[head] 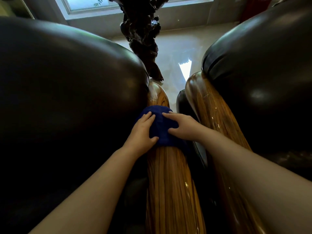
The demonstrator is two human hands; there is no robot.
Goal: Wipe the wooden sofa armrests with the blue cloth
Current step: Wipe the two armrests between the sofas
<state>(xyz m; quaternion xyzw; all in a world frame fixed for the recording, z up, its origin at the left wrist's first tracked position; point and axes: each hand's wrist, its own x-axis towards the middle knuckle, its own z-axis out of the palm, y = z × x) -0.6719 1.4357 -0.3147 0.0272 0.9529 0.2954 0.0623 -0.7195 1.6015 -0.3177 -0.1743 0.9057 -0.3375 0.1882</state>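
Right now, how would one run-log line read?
step: wiping | blue cloth on left armrest | both hands pressing | right armrest bare

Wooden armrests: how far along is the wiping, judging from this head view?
Done: nothing can be confirmed; both armrests look equally glossy. In hand: the left hand and right hand press the dark blue cloth flat on the left striped wooden armrest, partway along it. Left: the right striped wooden armrest, which has no cloth on it.
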